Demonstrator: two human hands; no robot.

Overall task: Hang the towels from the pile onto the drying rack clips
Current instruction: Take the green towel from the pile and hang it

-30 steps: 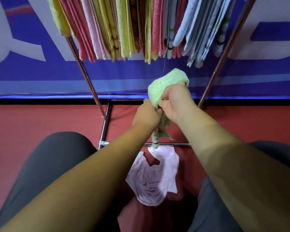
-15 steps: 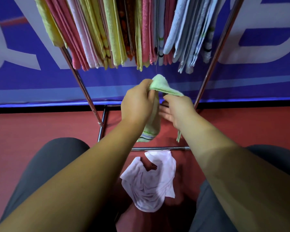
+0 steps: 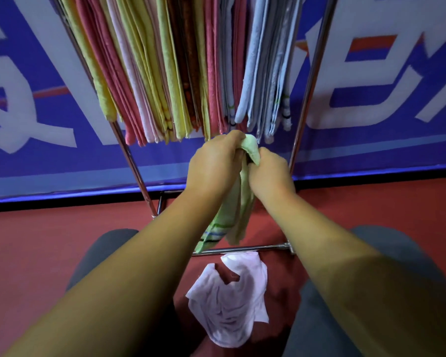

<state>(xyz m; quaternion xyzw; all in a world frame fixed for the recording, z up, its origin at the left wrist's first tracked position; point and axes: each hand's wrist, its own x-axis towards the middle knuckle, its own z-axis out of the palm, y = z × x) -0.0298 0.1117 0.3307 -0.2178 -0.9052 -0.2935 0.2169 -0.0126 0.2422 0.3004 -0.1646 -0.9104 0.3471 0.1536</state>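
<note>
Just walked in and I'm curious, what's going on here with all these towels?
A person grips a green towel with both hands, left hand and right hand close together near its top, just below the hanging towels on the drying rack. It isn't hung yet. A pale pink towel lies on the red floor below.

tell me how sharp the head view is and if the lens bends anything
Head view: the light is even. The wide lens splays the drying rack poles outward and swells the near forearms. The left hand, right hand and green towel look slightly soft.
</note>
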